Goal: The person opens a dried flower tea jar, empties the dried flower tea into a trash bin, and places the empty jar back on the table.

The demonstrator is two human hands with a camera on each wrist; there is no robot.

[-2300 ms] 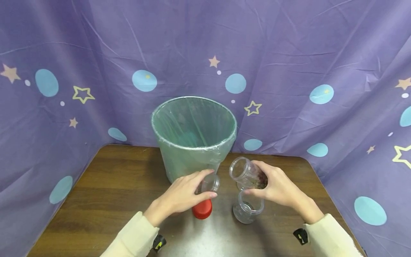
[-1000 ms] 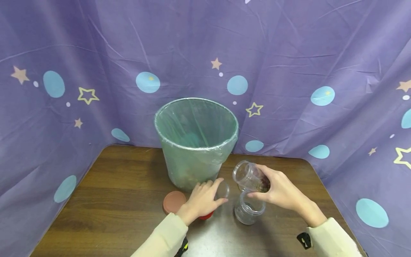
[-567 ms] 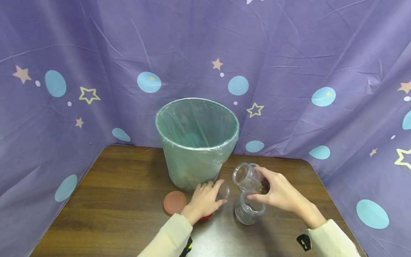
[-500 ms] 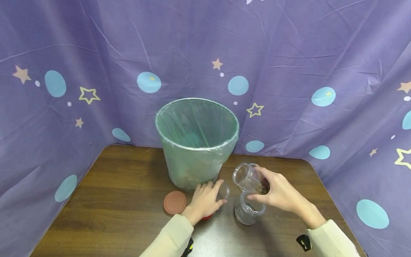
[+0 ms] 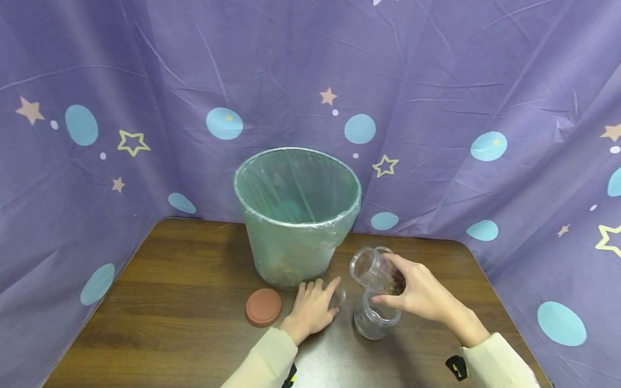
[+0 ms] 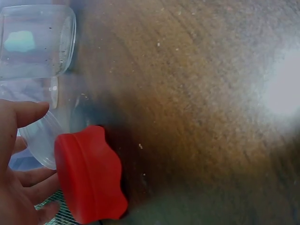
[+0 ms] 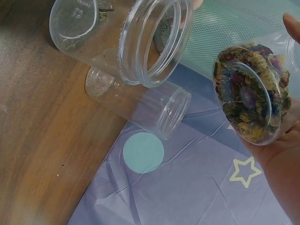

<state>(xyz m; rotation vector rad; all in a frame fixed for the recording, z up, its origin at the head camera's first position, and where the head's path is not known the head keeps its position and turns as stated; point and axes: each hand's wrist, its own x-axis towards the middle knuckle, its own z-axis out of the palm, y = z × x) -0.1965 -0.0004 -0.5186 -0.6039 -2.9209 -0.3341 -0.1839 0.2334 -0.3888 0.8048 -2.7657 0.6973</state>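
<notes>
My right hand [image 5: 417,283] grips a clear jar [image 5: 367,268], tipped with its mouth to the left. Dried flowers [image 7: 251,93] gather at its base in the right wrist view. Just below it stands an open clear jar [image 5: 372,322], and another clear jar [image 7: 140,103] shows behind in the right wrist view. In front of the bin, my left hand [image 5: 311,311] has thumb and fingers around a clear container [image 5: 339,297], low at the table. A red wavy-edged lid [image 6: 89,173] sits beside that hand in the left wrist view; in the head view the hand hides it.
A bin [image 5: 291,245] with a pale green liner stands at the back middle of the wooden table [image 5: 170,302]. A brownish-red round lid [image 5: 263,307] lies left of my left hand. A purple curtain [image 5: 422,70] surrounds the table's back and sides.
My left hand has moved right and down with the clear container, uncovering the brownish-red lid and covering the red one. My right hand and its tipped jar have dropped slightly.
</notes>
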